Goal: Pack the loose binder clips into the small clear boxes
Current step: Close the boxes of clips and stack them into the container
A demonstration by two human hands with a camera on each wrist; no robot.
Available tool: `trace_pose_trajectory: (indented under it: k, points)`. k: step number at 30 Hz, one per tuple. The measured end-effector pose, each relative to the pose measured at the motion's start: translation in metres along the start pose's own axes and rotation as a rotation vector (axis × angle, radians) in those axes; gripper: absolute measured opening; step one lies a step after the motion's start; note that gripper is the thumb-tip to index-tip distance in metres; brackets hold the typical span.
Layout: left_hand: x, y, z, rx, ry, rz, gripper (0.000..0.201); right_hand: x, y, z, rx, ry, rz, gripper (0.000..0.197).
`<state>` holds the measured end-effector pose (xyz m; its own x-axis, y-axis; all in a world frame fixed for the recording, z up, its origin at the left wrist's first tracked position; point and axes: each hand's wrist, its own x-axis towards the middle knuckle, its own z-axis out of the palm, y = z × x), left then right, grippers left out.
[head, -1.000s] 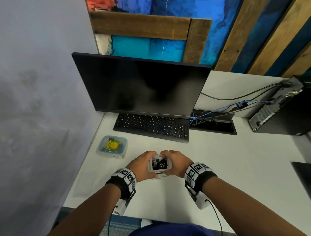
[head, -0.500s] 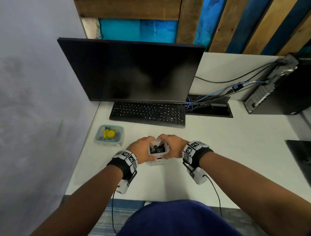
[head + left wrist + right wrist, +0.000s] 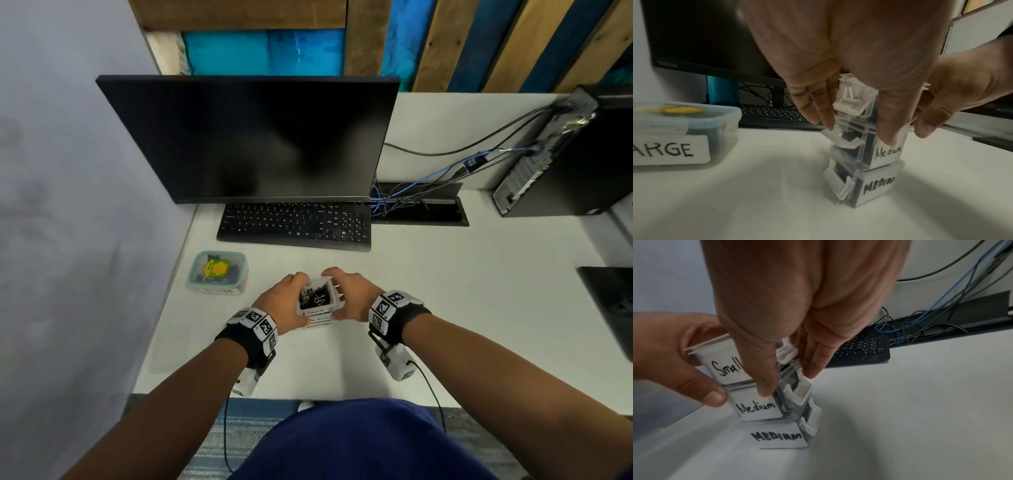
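Observation:
Three small clear boxes stand stacked on the white desk (image 3: 445, 308). The top box, labelled Small (image 3: 317, 298) (image 3: 725, 368), has no lid on and shows black binder clips (image 3: 315, 296). Below it sit a Medium box (image 3: 887, 154) (image 3: 756, 408) and a MEDIUM box (image 3: 877, 188) (image 3: 777, 436). My left hand (image 3: 289, 299) (image 3: 851, 126) grips the Small box from the left, its thumb reaching the Medium label. From the right, my right hand (image 3: 349, 298) (image 3: 789, 378) grips it, its fingers by the white side latches (image 3: 799, 392).
A closed container labelled LARGE (image 3: 217, 272) (image 3: 674, 133) sits left of the stack near the wall. A black keyboard (image 3: 294, 226) and monitor (image 3: 246, 137) stand behind. Cables (image 3: 411, 195) and a computer tower (image 3: 565, 154) are at the back right.
Both hands stay on the box stack at the same spot. Only the head view has shifted, tilting down toward the desk's front edge.

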<state>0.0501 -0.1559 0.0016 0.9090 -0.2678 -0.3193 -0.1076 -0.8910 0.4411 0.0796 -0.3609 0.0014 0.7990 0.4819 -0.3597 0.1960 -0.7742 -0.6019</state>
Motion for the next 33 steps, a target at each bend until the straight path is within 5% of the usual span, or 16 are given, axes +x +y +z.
trace_pose_trajectory:
  k: [22,33]
  points:
    - [-0.001,-0.003,-0.007,-0.077,0.002,-0.042,0.06,0.002,0.028,0.032,0.181,0.038,0.029,0.076]
    - [0.007,0.014,-0.008,0.097,-0.027,-0.012,0.056,0.001,0.031,0.027,0.162,0.019,-0.014,0.067]
